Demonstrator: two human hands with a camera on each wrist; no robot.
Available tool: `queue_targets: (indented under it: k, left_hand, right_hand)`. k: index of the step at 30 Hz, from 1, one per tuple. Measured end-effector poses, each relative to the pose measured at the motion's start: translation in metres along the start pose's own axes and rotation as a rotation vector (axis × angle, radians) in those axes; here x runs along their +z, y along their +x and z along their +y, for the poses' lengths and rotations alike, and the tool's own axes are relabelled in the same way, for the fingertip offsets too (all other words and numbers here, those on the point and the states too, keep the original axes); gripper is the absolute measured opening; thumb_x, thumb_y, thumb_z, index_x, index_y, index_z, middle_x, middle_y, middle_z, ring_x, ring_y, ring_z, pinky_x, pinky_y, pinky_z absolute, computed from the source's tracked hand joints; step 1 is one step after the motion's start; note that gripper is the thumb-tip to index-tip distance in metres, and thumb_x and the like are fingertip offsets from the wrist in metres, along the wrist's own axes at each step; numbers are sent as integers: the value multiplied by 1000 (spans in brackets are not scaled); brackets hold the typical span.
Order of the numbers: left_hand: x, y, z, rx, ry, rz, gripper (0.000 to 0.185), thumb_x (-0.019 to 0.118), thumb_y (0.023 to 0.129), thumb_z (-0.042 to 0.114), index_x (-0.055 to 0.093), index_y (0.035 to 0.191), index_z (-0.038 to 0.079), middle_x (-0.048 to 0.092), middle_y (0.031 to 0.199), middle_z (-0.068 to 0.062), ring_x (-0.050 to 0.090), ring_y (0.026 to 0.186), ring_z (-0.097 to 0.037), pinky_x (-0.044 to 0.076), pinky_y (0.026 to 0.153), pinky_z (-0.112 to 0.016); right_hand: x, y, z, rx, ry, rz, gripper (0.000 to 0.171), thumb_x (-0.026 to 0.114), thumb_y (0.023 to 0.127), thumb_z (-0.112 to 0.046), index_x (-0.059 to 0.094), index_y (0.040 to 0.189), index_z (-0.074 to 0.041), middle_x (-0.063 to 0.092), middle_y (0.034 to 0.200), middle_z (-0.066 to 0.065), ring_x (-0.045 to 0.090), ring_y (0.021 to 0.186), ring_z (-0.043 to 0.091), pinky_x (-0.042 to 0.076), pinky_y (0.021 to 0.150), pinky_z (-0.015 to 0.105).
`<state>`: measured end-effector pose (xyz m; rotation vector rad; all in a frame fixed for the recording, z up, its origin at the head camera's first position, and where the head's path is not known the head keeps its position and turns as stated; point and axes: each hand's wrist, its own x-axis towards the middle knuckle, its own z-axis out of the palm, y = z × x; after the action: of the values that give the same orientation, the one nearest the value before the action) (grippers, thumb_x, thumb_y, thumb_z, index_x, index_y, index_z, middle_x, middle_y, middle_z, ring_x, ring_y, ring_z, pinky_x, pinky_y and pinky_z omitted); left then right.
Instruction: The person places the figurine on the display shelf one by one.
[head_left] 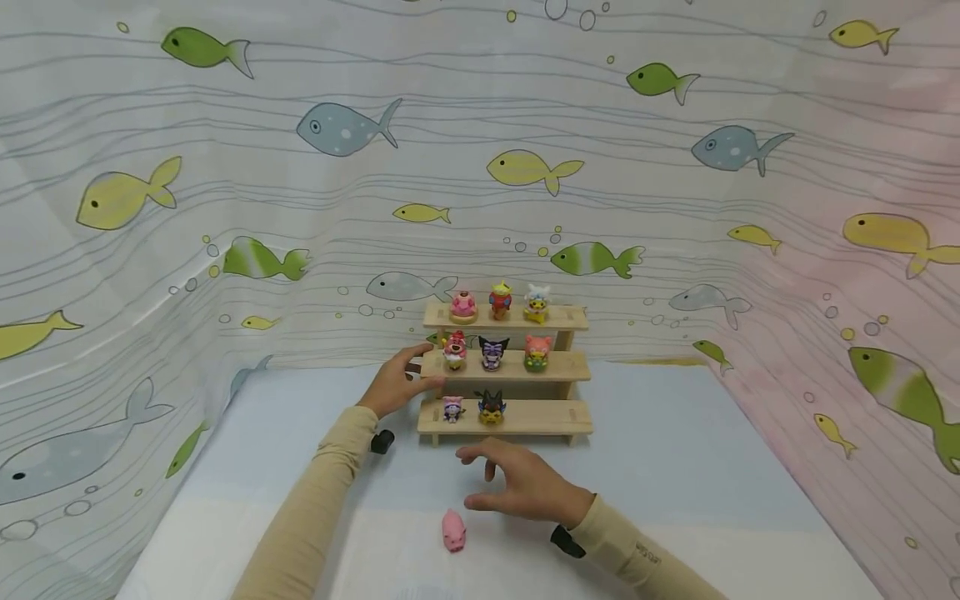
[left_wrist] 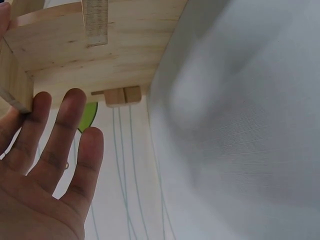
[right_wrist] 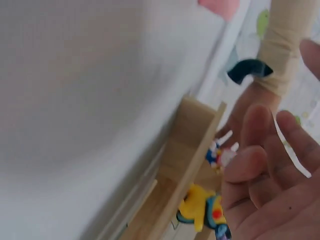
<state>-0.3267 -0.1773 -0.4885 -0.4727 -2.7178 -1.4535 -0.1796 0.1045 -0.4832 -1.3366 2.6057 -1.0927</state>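
A three-tier wooden display shelf [head_left: 551, 421] stands against the back wall. My left hand [head_left: 392, 386] is at its left end, thumb and index finger on either side of the middle board's end; in the left wrist view the other fingers [left_wrist: 82, 165] stretch out below the wood. In front of the shelf hovers my right hand [head_left: 525, 482], its fingers spread and bent a little, holding nothing. Just left of and below it, a small pink pig figure [head_left: 453, 532] lies on the table. The lowest tier carries a pink-and-purple figure [head_left: 452, 409] and a black-eared yellow figure [head_left: 491, 407].
On the middle tier stand a red-capped figure [head_left: 453, 352], a purple-and-black figure [head_left: 492, 354] and a pink-and-green figure [head_left: 537, 353]. The top tier holds a pink figure [head_left: 463, 308], a red-and-green figure [head_left: 500, 301] and a white-and-yellow figure [head_left: 537, 303]. Fish-patterned curtains [head_left: 480, 237] surround the table [head_left: 675, 467].
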Motion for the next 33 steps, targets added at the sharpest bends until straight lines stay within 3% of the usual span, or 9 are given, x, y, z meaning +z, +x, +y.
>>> queue_targets:
  k: [4,12,22,33]
  left_hand:
    - [-2,-1,-3,10,7,2,94,81,78,61,44,154,20,47,151,-11,61,115,-32,53,92,-51]
    - [-1,1,-3,7,-2,9,89,81,78,60,47,152,23,48,151,-8,62,113,-31,53,91,-50]
    - [-1,1,-3,15,3,6,92,81,78,60,46,153,20,48,151,-9,63,112,-31,54,91,-49]
    - [-2,-1,-2,4,-3,10,91,82,79,57,46,153,20,47,151,-10,62,114,-31,53,93,-50]
  right_hand:
    - [14,0,-2,-5,-25,-86,60,78,89,-45,57,140,-21,65,127,-5,59,88,3,47,73,17]
    - [38,-1,-5,-5,-68,-192,54,78,89,-47,64,134,-20,63,118,-14,57,87,-4,45,75,12]
    - [37,0,0,4,-58,-226,42,81,88,-39,68,126,-26,63,111,-19,56,84,-5,46,74,12]
    - [40,5,0,4,-41,-274,44,82,87,-39,68,127,-26,63,112,-20,54,85,-5,45,75,12]
